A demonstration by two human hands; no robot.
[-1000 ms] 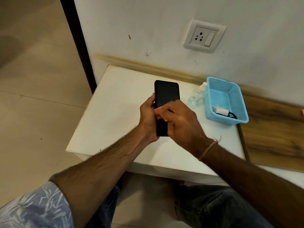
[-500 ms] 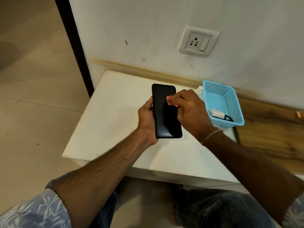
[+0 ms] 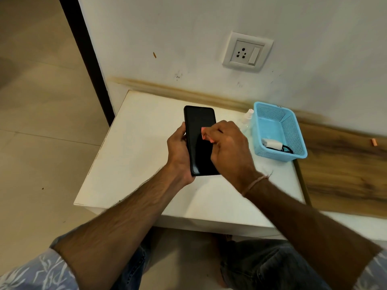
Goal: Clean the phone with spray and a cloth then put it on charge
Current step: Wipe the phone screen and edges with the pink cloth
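Observation:
A black phone [image 3: 200, 130] is held above the white table [image 3: 134, 155], screen up. My left hand [image 3: 179, 152] grips its left edge and lower half. My right hand [image 3: 229, 147] has curled fingers pinching a small pink cloth [image 3: 206, 136] and presses it on the middle of the screen. A clear spray bottle [image 3: 248, 117] with a white cap stands just left of the blue basket [image 3: 293, 130], partly hidden behind my right hand. A white charger with a black cable [image 3: 274, 145] lies inside the basket. A white wall socket with a switch [image 3: 247, 52] sits above the table.
A wooden board [image 3: 343, 170] lies to the right of the table, with a small orange piece [image 3: 374, 142] on it. A dark door frame [image 3: 88, 59] runs down the wall at the left. Tiled floor spreads to the left. My knees in jeans are below the table's front edge.
My right hand slid the pink cloth up the screen from its lower part, then back down toward the middle. The phone stayed in my left hand.

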